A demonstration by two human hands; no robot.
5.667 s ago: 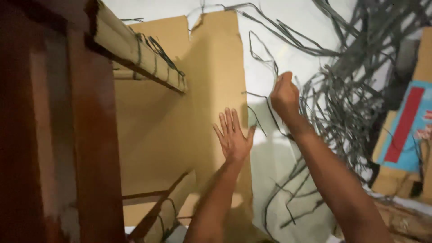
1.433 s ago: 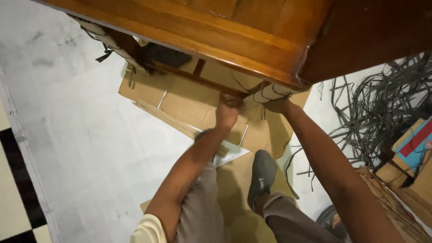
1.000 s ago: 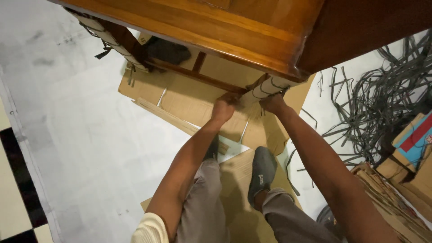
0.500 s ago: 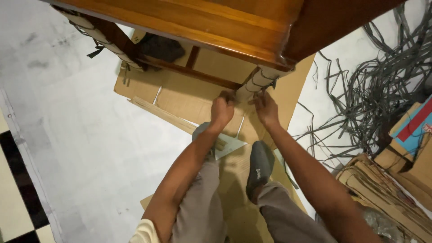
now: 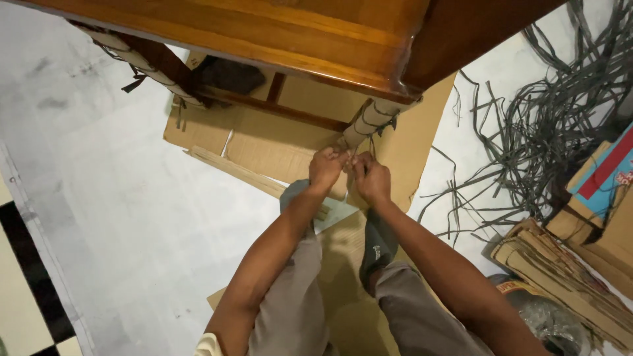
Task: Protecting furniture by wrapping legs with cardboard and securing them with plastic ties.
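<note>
Two hands [image 5: 349, 173], two wrapped table legs [image 5: 366, 124], perhaps three cardboard sheets [image 5: 264, 142] (overlapping).

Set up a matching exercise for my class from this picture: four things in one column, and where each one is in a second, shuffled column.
Things
1. wrapped table leg
2. grey straps
3. stacked cardboard
4. black floor tile

Places
A. far left edge of the view
B. just above the left hand and right hand
C. lower right corner
D. loose heap on the white floor, upper right

Pairs: 1-B, 2-D, 3-C, 4-A
</note>
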